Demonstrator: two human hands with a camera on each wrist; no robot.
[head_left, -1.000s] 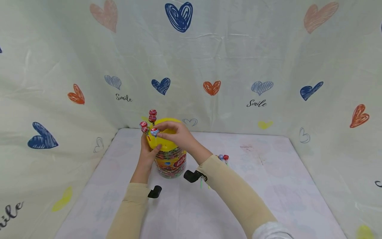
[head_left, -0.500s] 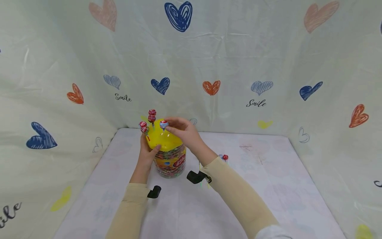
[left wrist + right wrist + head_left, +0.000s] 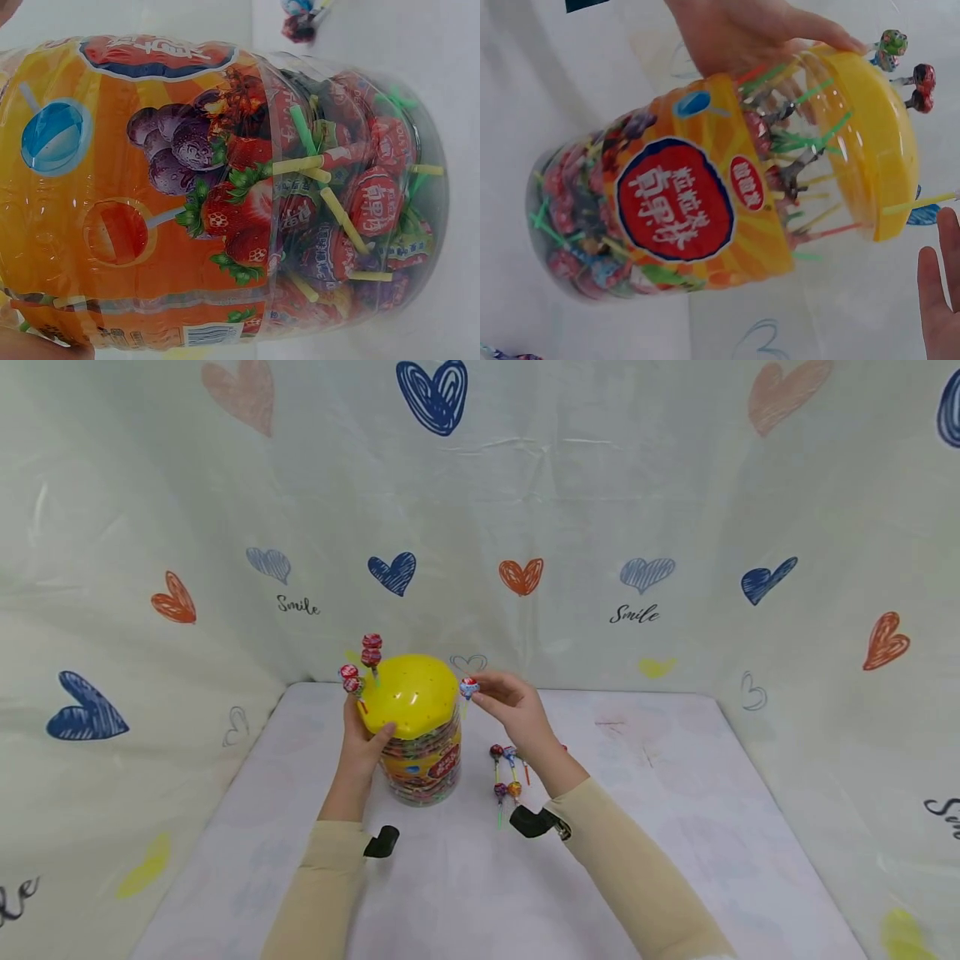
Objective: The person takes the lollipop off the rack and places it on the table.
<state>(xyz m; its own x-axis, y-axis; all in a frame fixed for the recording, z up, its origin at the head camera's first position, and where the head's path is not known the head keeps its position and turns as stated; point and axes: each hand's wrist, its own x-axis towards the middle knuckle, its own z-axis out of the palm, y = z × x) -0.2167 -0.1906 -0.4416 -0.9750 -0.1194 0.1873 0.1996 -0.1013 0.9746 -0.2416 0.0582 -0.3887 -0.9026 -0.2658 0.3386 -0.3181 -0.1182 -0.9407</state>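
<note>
A clear plastic candy jar (image 3: 420,768) full of wrapped lollipops stands on the table, topped by a domed yellow lid (image 3: 412,693) with small holes. My left hand (image 3: 362,750) grips the jar's upper left side, its thumb at the lid's front edge; the other fingers are hidden behind. Several red-wrapped lollipops (image 3: 371,653) stick up from the lid's left side. At the lid's right edge, my right hand (image 3: 519,710) pinches a blue, white and red lollipop (image 3: 468,687). In the right wrist view, a yellow stick (image 3: 936,200) extends across the lid's rim.
Several loose lollipops (image 3: 500,790) lie on the white-covered table (image 3: 465,893) right of the jar, partly behind my right forearm. A pale curtain (image 3: 585,527) printed with hearts hangs behind and at both sides.
My right hand has carried the blue, white and red lollipop rightward, from over the lid's left part to its right edge. The left hand keeps its hold on the jar.
</note>
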